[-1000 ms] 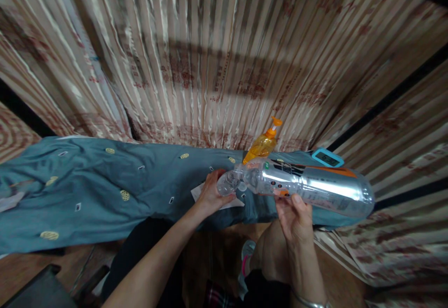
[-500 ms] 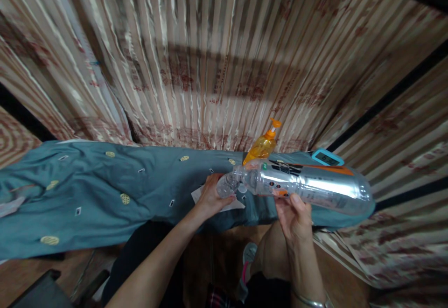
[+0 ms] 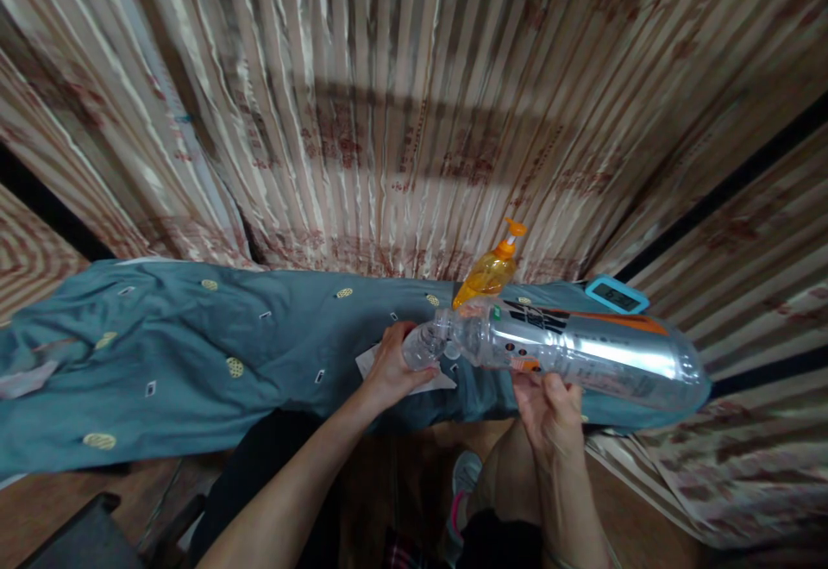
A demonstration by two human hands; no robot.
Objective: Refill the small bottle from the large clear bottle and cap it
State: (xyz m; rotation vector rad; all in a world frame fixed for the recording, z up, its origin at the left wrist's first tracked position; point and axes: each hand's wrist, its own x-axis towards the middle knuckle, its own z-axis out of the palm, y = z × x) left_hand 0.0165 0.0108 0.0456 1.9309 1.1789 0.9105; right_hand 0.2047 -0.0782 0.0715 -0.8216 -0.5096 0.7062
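My left hand (image 3: 392, 368) is wrapped round a small clear plastic bottle (image 3: 423, 347), held tilted above the cloth. From below, my right hand (image 3: 549, 409) grips a large clear plastic bottle (image 3: 601, 349) with a silver, orange and black label. The large bottle lies nearly level, its neck pointing left and meeting the small bottle's mouth. Whether the two mouths touch or only overlap in view, I cannot tell. Under my left hand lies a white piece of paper (image 3: 440, 382). A small clear round piece (image 3: 453, 350) shows just below the necks.
A yellow pump bottle (image 3: 488, 276) with an orange top stands behind the large bottle. To its right is a blue-framed digital clock (image 3: 617, 294). Green patterned cloth (image 3: 291, 319) covers the narrow surface. Striped curtains (image 3: 388, 121) hang close behind and at the right.
Both hands and both bottles keep nearly the same pose. The whole view has shifted slightly, and the large bottle's base sits a little farther right and lower.
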